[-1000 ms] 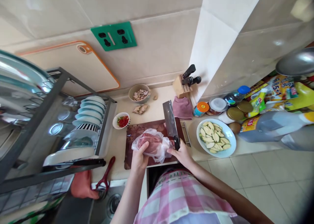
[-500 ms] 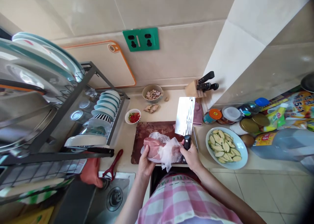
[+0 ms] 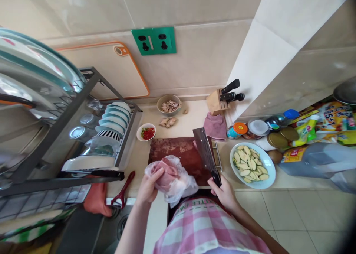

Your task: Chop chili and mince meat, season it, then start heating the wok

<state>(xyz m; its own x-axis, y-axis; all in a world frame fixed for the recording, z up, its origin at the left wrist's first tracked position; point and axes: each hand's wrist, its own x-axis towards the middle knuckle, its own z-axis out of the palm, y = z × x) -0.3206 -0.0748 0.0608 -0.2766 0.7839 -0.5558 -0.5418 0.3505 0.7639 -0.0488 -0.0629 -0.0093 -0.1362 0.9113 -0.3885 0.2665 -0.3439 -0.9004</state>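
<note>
Raw pink meat (image 3: pixel 167 174), partly wrapped in a thin clear plastic bag (image 3: pixel 180 187), is held over the front left of a dark red-brown cutting board (image 3: pixel 178 147). My left hand (image 3: pixel 149 187) is closed on the meat and the bag, its thumb on top. In my right hand (image 3: pixel 224 190) is the black handle of a cleaver (image 3: pixel 204 148); the broad blade points away from me above the board's right side. A small piece of meat shows partly behind the blade.
Behind the board are a bowl of chopped pieces (image 3: pixel 169 104), a small bowl of red and green peppers (image 3: pixel 147 132), and a knife block (image 3: pixel 218 101). A plate of sliced vegetable (image 3: pixel 251 165) is at right. A dish rack (image 3: pixel 96 83) and red peeler (image 3: pixel 124 191) are at left.
My left hand has moved left and toward me with the meat and bag. My right hand has come away from the bag, and the cleaver blade has turned and tilted left.
</note>
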